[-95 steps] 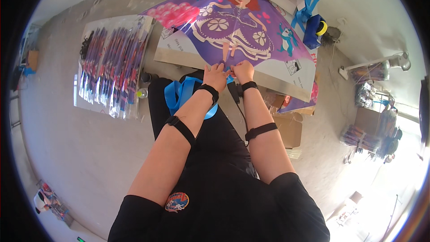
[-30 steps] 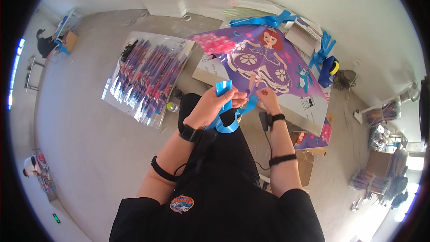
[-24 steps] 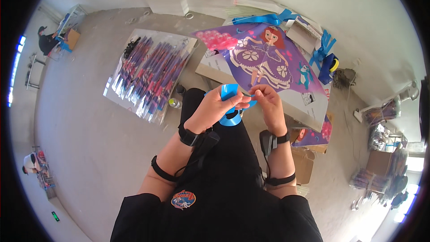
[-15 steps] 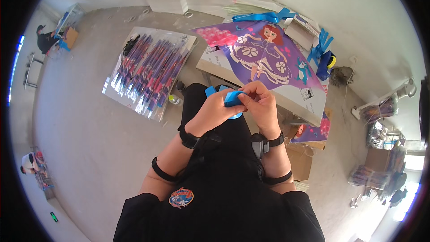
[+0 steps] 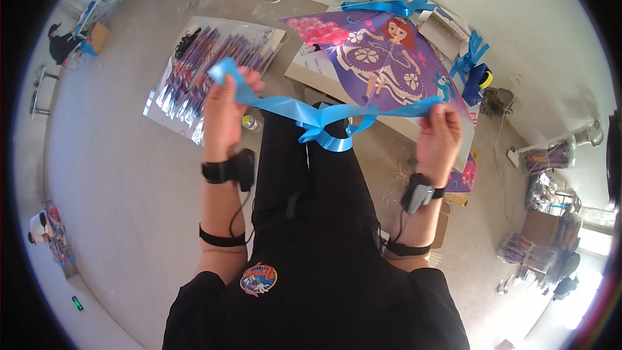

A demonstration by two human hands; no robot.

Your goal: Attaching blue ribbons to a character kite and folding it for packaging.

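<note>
Both left fingers (image 5: 254,83) and right fingers (image 5: 440,111) pinch blue ribbon (image 5: 280,105) | partly hidden behind: bagged bundles (image 5: 204,55), purple sheet (image 5: 382,58)

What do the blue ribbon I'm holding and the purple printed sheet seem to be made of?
The ribbon looks like glossy plastic film, perhaps satin: it shines in pale streaks and bends in loops. The printed sheet seems thin plastic or synthetic cloth, judging by its smooth, brightly coloured face; I can't tell which.

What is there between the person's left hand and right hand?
In the head view, a shiny blue ribbon spans from the left hand to the right hand, with loops midway.
</note>
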